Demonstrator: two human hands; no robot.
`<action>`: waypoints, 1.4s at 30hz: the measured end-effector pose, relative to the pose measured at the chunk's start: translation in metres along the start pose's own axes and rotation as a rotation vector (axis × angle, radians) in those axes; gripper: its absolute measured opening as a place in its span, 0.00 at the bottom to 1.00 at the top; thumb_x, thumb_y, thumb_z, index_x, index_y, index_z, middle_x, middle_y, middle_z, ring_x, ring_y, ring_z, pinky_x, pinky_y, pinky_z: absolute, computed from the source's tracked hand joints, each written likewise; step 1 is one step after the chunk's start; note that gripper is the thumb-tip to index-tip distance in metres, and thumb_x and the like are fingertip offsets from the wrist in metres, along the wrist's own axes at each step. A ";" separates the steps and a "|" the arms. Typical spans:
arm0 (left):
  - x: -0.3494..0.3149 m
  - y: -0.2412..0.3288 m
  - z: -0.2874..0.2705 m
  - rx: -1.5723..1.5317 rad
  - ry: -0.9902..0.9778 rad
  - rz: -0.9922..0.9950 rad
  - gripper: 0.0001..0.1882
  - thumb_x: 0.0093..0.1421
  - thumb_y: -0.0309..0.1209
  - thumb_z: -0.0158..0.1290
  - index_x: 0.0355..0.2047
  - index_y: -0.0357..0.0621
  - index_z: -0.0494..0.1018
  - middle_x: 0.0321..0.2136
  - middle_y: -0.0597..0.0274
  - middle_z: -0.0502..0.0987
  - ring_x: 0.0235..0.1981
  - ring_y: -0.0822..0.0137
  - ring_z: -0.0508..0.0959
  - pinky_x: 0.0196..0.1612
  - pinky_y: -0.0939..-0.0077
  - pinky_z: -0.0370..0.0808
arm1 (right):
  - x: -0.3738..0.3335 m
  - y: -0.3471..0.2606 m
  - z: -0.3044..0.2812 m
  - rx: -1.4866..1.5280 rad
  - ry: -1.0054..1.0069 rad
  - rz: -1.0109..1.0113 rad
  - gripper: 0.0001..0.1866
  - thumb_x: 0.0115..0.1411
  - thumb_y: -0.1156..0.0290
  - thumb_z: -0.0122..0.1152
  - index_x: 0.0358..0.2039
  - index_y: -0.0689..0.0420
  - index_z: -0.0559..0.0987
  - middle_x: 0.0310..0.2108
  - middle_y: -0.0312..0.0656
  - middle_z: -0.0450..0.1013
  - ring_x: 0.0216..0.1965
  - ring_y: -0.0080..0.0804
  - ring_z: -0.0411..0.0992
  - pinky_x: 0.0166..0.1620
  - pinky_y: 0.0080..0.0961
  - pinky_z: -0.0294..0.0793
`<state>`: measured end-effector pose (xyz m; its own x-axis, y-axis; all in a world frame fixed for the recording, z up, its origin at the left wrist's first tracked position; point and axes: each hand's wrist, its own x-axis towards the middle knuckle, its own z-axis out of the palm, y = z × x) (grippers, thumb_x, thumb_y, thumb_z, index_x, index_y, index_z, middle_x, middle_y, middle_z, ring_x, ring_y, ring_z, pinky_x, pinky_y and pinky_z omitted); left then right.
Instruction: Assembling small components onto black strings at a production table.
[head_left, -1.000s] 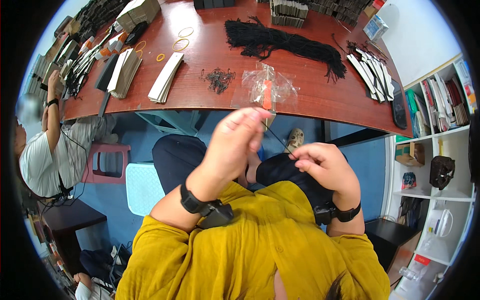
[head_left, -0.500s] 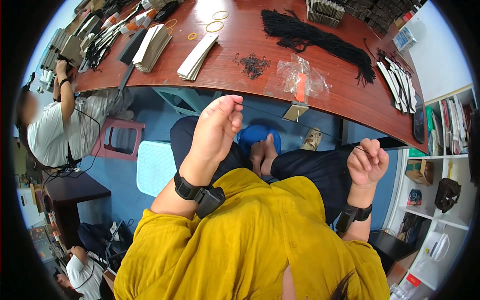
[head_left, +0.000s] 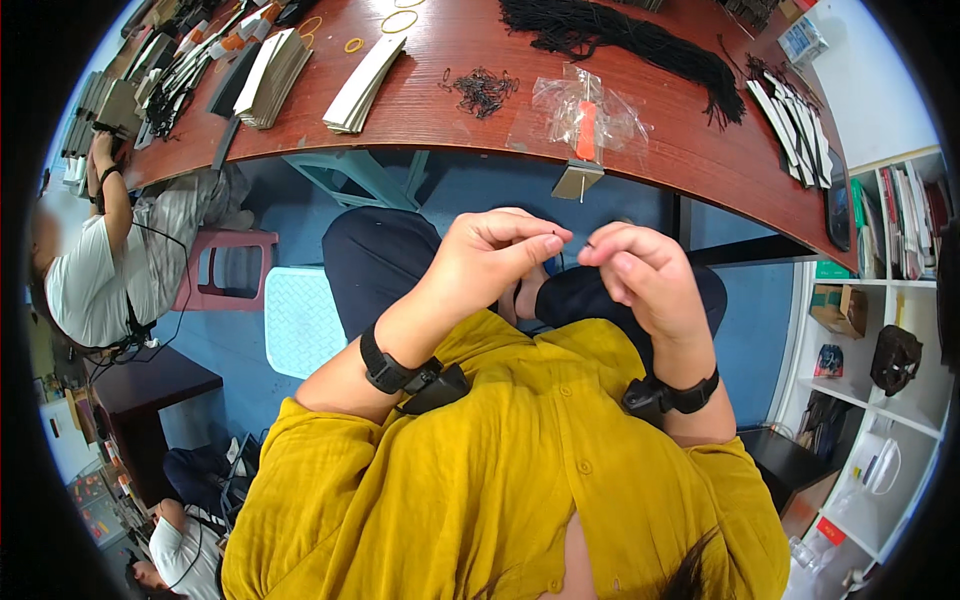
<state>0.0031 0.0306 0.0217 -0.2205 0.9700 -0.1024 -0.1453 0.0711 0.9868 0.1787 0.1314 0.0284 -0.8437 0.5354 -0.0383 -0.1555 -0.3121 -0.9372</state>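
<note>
My left hand [head_left: 492,258] and my right hand [head_left: 648,278] are close together above my lap, in front of the table edge. Each one pinches thumb against finger. A bit of thin black cord [head_left: 590,245] shows at the right fingertips, and a dark speck shows at the left ones; the rest of the cord is too fine to make out. Just beyond the hands, a small block with a pin [head_left: 578,182] juts from the table edge, below an orange strip [head_left: 586,130] under transparent tape. A pile of small black loops [head_left: 482,93] lies farther back.
On the red-brown table [head_left: 430,130] are a stack of whitish strips [head_left: 365,85], a thicker stack [head_left: 272,78], a bundle of black cords [head_left: 630,50] and white tags [head_left: 790,130]. A co-worker [head_left: 100,270] sits at left. Stools [head_left: 305,322] stand below; shelves [head_left: 870,340] are at right.
Both hands have come together from wide apart, the right one moving left and the left one rightward. The black cord that was stretched between them is no longer taut. The view has shifted slightly.
</note>
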 end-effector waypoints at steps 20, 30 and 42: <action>0.002 -0.005 0.006 0.017 0.001 0.005 0.05 0.53 0.23 0.55 0.31 0.36 0.77 0.26 0.64 0.75 0.26 0.77 0.75 0.30 0.87 0.70 | 0.004 0.018 0.010 0.176 0.071 0.269 0.08 0.60 0.72 0.49 0.33 0.61 0.75 0.22 0.29 0.69 0.17 0.10 0.58 0.20 0.08 0.55; 0.000 -0.007 0.009 0.082 0.015 -0.053 0.06 0.53 0.22 0.54 0.32 0.38 0.78 0.27 0.64 0.75 0.21 0.80 0.72 0.24 0.89 0.69 | 0.002 0.019 0.007 0.106 0.036 0.292 0.07 0.59 0.71 0.50 0.28 0.59 0.74 0.22 0.29 0.68 0.17 0.10 0.57 0.21 0.09 0.55; -0.003 -0.002 0.009 0.455 0.000 0.106 0.05 0.50 0.23 0.58 0.28 0.39 0.78 0.24 0.65 0.74 0.23 0.77 0.73 0.26 0.83 0.69 | -0.003 0.025 0.012 -0.158 0.048 0.310 0.03 0.56 0.77 0.49 0.27 0.62 0.71 0.30 0.36 0.69 0.24 0.17 0.67 0.29 0.13 0.66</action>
<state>0.0126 0.0295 0.0215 -0.2113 0.9774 0.0020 0.3159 0.0664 0.9465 0.1715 0.1125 0.0094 -0.8129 0.4714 -0.3421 0.1887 -0.3426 -0.9204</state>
